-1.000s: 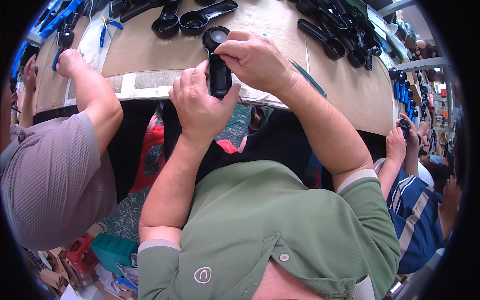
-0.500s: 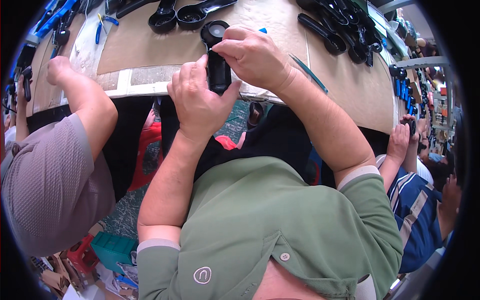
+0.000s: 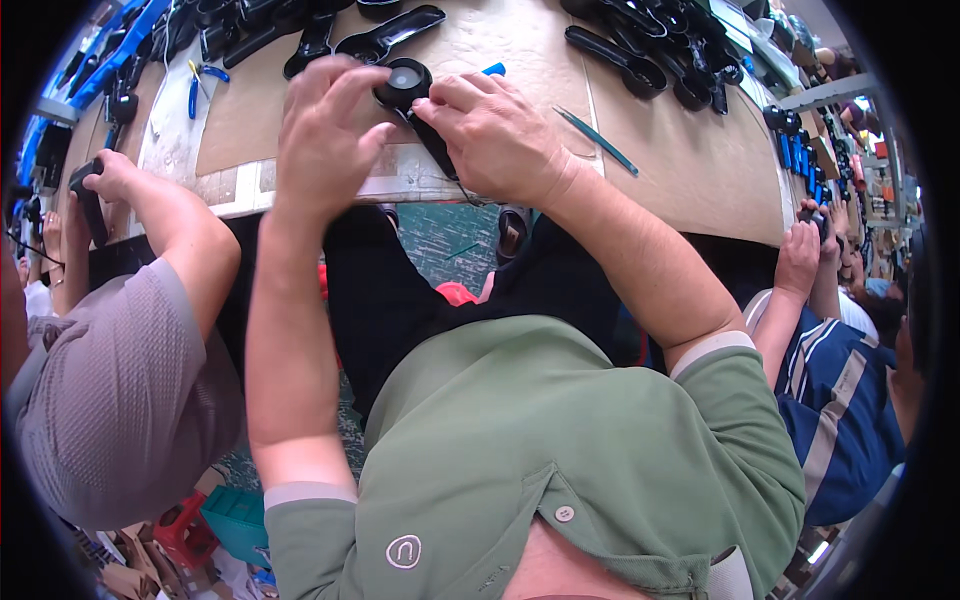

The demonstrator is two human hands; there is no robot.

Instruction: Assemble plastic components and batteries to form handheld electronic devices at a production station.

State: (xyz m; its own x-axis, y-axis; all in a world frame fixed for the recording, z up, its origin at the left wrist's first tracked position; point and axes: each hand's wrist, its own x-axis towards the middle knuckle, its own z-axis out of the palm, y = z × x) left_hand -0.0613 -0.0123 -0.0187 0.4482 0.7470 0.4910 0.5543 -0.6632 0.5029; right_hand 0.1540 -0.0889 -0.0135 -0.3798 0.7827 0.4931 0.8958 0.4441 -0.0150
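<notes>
Both hands grasp a black magnifier (image 3: 408,85) at the workbench's (image 3: 690,175) near edge: left hand (image 3: 325,130) pinches its round lens head, right hand (image 3: 495,135) clamps the handle. Bare board lies rightward.

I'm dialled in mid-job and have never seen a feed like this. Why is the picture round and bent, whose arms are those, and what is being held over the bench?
The picture comes from a wide fisheye camera worn on a person's head and pointed down, so straight edges curve near the rim. The green polo shirt at the bottom is the wearer's own chest, and the two bare forearms rising from it are theirs too. The left hand and right hand meet on a black handheld device with a round glass-fronted head, both gripping it above the tan worktable. On that table lie rows of similar black handled parts, blue-handled pliers and a thin teal rod-like tool. The grey-shirted arm on the left and the striped-shirted person on the right are co-workers, not the wearer.
</notes>
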